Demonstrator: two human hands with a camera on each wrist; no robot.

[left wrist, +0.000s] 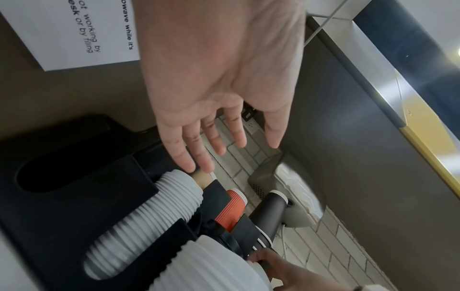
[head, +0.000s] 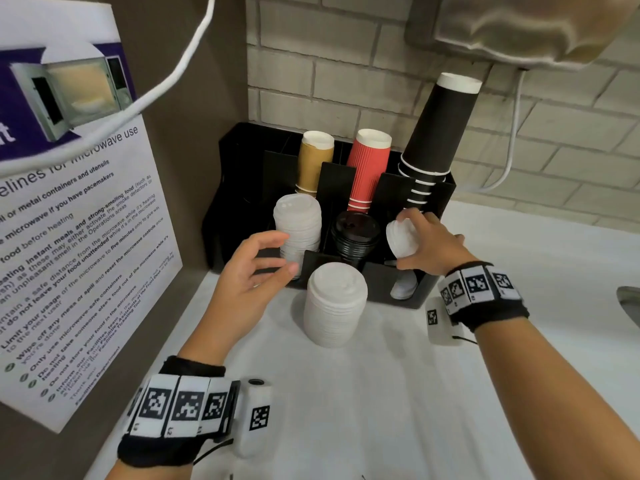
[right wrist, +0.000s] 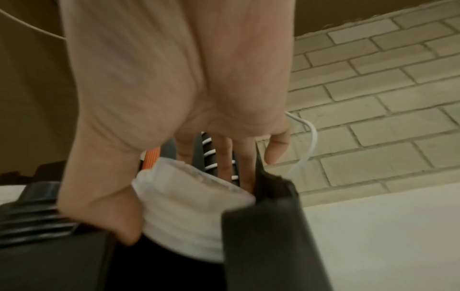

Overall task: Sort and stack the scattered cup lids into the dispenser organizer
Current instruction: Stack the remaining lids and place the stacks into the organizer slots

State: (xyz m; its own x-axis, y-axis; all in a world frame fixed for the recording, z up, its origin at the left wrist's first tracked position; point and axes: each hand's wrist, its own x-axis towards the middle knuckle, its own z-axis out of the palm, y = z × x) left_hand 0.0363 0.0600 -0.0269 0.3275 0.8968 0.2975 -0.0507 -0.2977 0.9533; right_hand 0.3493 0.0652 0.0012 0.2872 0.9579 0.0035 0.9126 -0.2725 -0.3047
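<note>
While the right hand (head: 427, 242) grips a small stack of white lids (head: 401, 239) over the black organizer's (head: 420, 289) right front slot, the left hand (head: 254, 268) hovers open-fingered; another lid stack (head: 334, 304) stands on the tabletop (head: 381, 393).

Office break room, microwave rules poster (head: 69, 202) at 9 o'clock, cup holder (head: 242, 188) with paper cups (head: 369, 164), brick wall (head: 346, 74) at 12 o'clock

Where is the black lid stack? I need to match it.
Head view: black lid stack sits in the organizer's front middle slot, before the red cups.
</note>
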